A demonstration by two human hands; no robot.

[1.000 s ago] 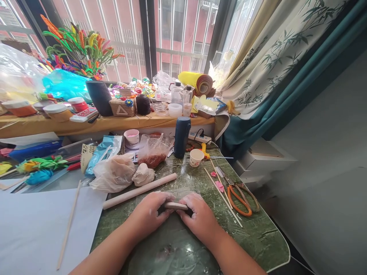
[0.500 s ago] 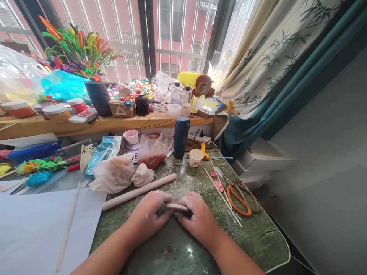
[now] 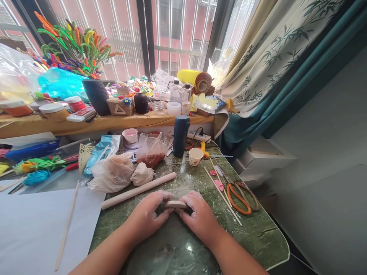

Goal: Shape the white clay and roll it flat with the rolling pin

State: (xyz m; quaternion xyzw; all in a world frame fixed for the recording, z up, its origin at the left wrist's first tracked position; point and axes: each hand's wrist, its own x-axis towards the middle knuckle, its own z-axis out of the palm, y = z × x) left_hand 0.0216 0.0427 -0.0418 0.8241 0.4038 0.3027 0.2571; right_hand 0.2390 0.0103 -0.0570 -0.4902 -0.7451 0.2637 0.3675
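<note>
A flat, pale piece of clay (image 3: pixel 176 204) is held edge-on between my two hands, above the green tabletop. My left hand (image 3: pixel 151 210) is closed on its left end, fingers on the far side and thumb nearer me. On the right end, my right hand (image 3: pixel 195 212) grips in the same way. White clay residue coats the fingers of both hands. Just beyond them lies a pale rolling pin (image 3: pixel 139 190), slanting up to the right. Behind it sit a lump of clay (image 3: pixel 142 174) and a crumpled plastic bag (image 3: pixel 111 173).
Orange-handled scissors (image 3: pixel 239 198) and thin wooden sticks (image 3: pixel 222 194) lie at right. A paper cup (image 3: pixel 196 157) and a dark blue bottle (image 3: pixel 181 136) stand farther back. White paper (image 3: pixel 43 225) covers the left side. The table's rounded edge (image 3: pixel 288 252) is at right.
The clay piece has tipped slightly, showing a little more of its rounded edge, and sits more level. Both hands keep their hold almost in place. The view has shifted slightly.
</note>
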